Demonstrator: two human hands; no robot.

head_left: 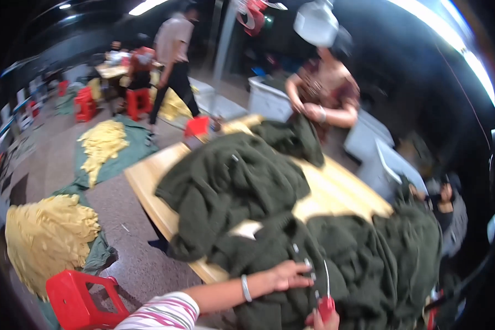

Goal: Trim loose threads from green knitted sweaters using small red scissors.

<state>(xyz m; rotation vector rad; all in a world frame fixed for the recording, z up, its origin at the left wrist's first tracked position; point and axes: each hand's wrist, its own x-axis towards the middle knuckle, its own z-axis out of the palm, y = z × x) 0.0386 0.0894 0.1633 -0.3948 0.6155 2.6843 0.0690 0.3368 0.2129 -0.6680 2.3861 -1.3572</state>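
Observation:
A dark green knitted garment [275,236] lies bunched on the table in front of me. My left hand [289,276], with a pale bangle at the wrist, rests on it, palm down and fingers stretched out. Small pale spots [296,248] run along the cloth by those fingertips; blur hides what they are. Close to the lower edge my right hand [325,322] grips a red-handled tool [326,307] with a long thin pale shaft pointing away from me. Its exact kind is unclear, and most of that hand is cut off by the picture's edge.
The wooden table [341,179] carries more green garments [231,176]. Across it a person [327,91] handles green cloth. A red stool [85,300] and yellow garment piles [49,236] stand at left. Another person [173,55] walks behind. Pale bins [269,99] line the back.

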